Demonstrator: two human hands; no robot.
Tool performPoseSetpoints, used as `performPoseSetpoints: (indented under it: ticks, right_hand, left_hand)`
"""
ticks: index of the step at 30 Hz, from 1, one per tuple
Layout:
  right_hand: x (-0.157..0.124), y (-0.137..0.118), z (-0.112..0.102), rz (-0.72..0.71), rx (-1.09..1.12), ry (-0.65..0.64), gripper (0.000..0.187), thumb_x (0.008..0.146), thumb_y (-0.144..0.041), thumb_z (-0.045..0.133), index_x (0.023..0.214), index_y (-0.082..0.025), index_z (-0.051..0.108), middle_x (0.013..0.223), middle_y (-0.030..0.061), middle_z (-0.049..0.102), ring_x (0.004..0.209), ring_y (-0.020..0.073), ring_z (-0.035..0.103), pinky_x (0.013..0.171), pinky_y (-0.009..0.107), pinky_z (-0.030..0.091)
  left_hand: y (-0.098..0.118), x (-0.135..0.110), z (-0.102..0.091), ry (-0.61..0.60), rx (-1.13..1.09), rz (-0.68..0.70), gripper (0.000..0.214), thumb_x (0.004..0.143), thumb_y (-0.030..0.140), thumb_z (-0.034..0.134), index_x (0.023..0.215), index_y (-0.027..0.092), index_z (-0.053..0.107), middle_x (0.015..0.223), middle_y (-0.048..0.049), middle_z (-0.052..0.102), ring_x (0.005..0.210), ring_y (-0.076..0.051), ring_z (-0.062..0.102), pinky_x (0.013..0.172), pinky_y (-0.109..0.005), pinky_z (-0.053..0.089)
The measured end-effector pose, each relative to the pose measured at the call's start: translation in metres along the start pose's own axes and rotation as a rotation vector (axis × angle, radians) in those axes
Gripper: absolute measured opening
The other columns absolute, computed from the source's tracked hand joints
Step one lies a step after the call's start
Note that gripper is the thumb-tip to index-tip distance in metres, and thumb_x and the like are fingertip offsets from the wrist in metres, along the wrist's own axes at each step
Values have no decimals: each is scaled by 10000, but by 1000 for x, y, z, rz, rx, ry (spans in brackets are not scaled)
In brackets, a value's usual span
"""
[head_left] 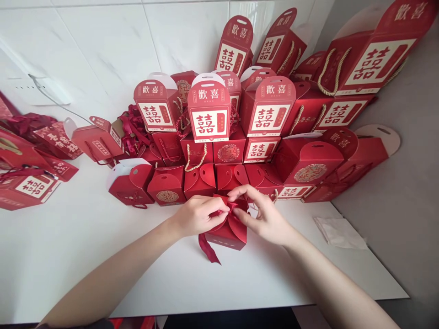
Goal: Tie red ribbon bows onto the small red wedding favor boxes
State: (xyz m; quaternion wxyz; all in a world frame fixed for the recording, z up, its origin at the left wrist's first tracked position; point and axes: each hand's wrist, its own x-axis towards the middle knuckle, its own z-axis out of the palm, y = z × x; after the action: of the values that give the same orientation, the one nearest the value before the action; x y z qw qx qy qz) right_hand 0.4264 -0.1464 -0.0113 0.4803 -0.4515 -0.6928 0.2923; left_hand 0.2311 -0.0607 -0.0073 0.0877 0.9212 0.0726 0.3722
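Note:
A small red gift box [228, 235] with curved top flaps stands on the white table in front of me. Dark red ribbon [208, 249] comes out of its top, and one tail hangs down the left front onto the table. My left hand [200, 214] pinches the ribbon over the middle of the lid. On the other side, my right hand [262, 214] curves round the top of the box, thumb and fingers apart, close to the ribbon's knot or loop. Whether its fingertips touch the ribbon is hard to make out.
Behind the box, red gift boxes [209, 112] are stacked in rows against the tiled wall [85, 41]. More boxes and a bundle of ribbon [133, 130] lie to the left. A white tissue [339, 232] rests on the right, near the grey wall [404, 173].

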Motion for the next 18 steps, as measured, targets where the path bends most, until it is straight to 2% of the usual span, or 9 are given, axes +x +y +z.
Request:
performPoseSetpoints:
  ticks: [3, 5, 7, 9, 11, 13, 16, 18]
  right_hand:
    - [1, 1, 1, -1, 56, -43, 169, 909, -168, 583, 1071, -209, 600, 1022, 53, 654, 944, 178, 612, 831, 326, 508]
    - [1, 2, 2, 38, 136, 24, 81, 937, -238, 572, 1001, -202, 606, 944, 46, 653, 843, 162, 621, 743, 300, 523]
    - [0, 3, 2, 59, 157, 100, 80, 942, -272, 573, 972, -200, 591, 920, 46, 641, 808, 158, 615, 715, 294, 527]
    - [0, 3, 2, 37, 103, 100, 93, 932, -247, 581, 1016, -206, 578, 973, 54, 639, 868, 171, 614, 776, 315, 525]
    - [-1, 2, 2, 2, 52, 41, 152, 923, -202, 575, 1075, -213, 568, 1022, 58, 640, 939, 183, 608, 844, 336, 509]
    - [-1, 1, 3, -16, 57, 4, 161, 925, -174, 552, 1080, -213, 563, 1008, 54, 640, 935, 180, 607, 844, 335, 505]
    - [-1, 0, 8, -69, 26, 74, 127, 910, -131, 532, 1005, -211, 558, 939, 43, 614, 869, 171, 594, 793, 319, 507]
    - [0, 1, 11, -159, -88, 119, 202, 860, -64, 529, 990, -217, 551, 925, 42, 588, 847, 174, 578, 759, 313, 508]
  left_hand:
    - [1, 0, 0, 4, 15, -14, 108, 851, 131, 580, 768, 198, 593, 610, 43, 679, 500, -73, 599, 536, -177, 512]
    - [1, 1, 0, 8, 15, -24, 114, 850, 133, 571, 763, 202, 601, 600, 45, 676, 478, -72, 587, 529, -181, 516]
    - [2, 1, 0, 1, 7, -25, 114, 849, 133, 567, 767, 203, 606, 610, 42, 683, 475, -73, 584, 531, -185, 521]
    - [2, 1, 0, -5, 9, -19, 119, 851, 129, 562, 766, 204, 596, 617, 40, 683, 483, -76, 586, 525, -190, 514]
    - [3, 1, 0, -10, 24, -6, 125, 857, 126, 560, 762, 206, 577, 615, 43, 673, 490, -78, 583, 524, -195, 503]
    - [3, 2, 1, -7, 46, 13, 133, 858, 117, 564, 760, 206, 559, 598, 51, 654, 488, -78, 577, 529, -198, 496]
    - [3, 3, 1, 10, 67, 60, 144, 852, 94, 571, 766, 205, 541, 578, 58, 630, 488, -80, 577, 540, -200, 493]
    - [3, 3, 2, 8, 65, 88, 140, 850, 87, 573, 782, 204, 540, 595, 53, 641, 507, -84, 592, 551, -203, 499]
